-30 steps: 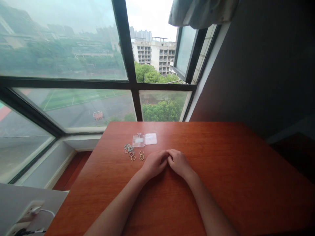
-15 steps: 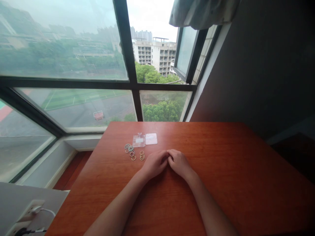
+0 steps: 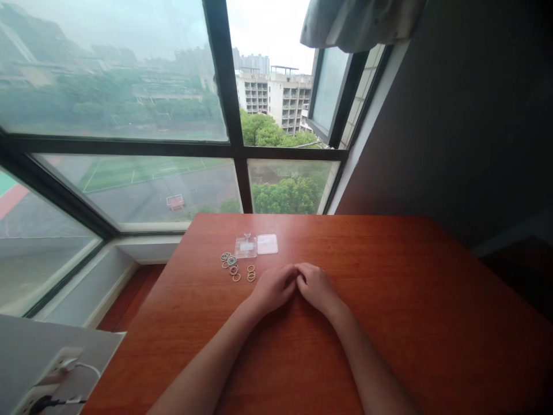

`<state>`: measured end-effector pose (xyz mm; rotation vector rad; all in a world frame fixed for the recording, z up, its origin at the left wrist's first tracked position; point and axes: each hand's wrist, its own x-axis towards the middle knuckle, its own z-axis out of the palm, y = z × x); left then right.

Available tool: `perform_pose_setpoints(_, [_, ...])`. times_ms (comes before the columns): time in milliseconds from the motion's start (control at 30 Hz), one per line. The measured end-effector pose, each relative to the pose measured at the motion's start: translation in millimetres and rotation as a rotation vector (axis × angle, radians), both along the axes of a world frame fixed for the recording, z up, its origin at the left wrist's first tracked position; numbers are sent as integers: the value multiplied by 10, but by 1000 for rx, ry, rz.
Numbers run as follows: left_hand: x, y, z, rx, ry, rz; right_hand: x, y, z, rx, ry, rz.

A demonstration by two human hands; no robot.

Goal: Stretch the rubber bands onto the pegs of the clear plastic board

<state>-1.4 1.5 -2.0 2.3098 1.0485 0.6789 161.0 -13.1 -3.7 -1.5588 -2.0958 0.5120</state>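
Small rings (image 3: 235, 268) unmoved near left hand (image 3: 273, 286), right hand (image 3: 317, 285) touching it, both grips loosely curled, empty.

On the table (image 3: 389, 300) the left hand (image 3: 273, 288) and right hand (image 3: 317, 286) rest side by side, fingertips touching; the rings (image 3: 235, 268) lie just left of and beyond the left hand; behind the rings sit the open box (image 3: 246, 246) and, right of it, its lid (image 3: 267, 244); the window (image 3: 173, 115) stands behind the table.
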Motion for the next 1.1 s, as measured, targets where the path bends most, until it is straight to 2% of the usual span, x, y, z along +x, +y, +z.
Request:
perform_pose_setpoints(533, [-29,1,83,31,32,8,-3,7,12,1,20,-9])
perform_pose_setpoints(633, [-109,37,179,101,89,121,-3,6,5,6,44,-13])
perform_pose_setpoints(767, [-312,131,304,265,198,367,-2,4,9,3,78,-7])
perform_pose_setpoints(900, [-532,234,324,323,323,588,-2,8,9,-11,83,-12])
perform_pose_setpoints(1000, [-620,279,291,307,375,630,-2,9,4,-13,85,-15])
perform_pose_setpoints(1100, [-628,292,257,297,356,604,-1,8,4,-10,83,-11])
